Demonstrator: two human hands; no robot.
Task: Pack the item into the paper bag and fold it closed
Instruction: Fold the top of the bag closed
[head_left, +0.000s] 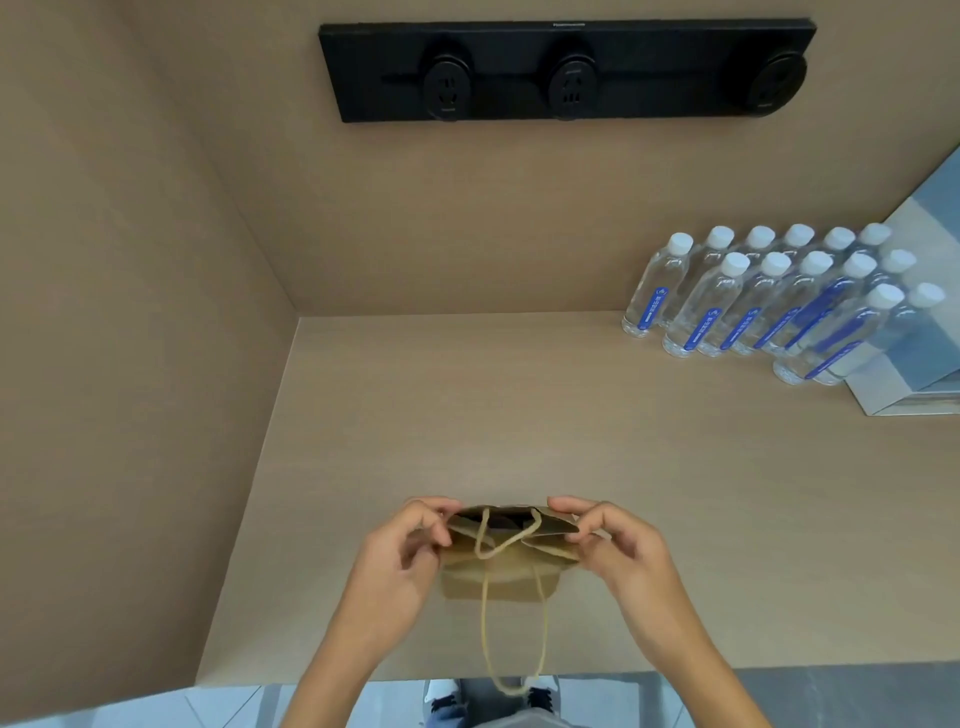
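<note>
A small brown paper bag (501, 574) with twine handles is held just above the wooden counter (467, 405), near its front edge. My left hand (400, 551) pinches the bag's left top corner. On the other side, my right hand (618, 545) pinches the right top corner. The bag's mouth is slightly apart and something dark shows inside; I cannot tell what it is. One handle loop lies across the front of the bag, and the other hangs down past the counter edge.
Several clear water bottles (769, 301) with white caps and blue labels stand in rows at the back right, beside a grey-blue box (914, 384). A black power-socket strip (566, 73) is mounted on the back wall. A side wall closes off the left.
</note>
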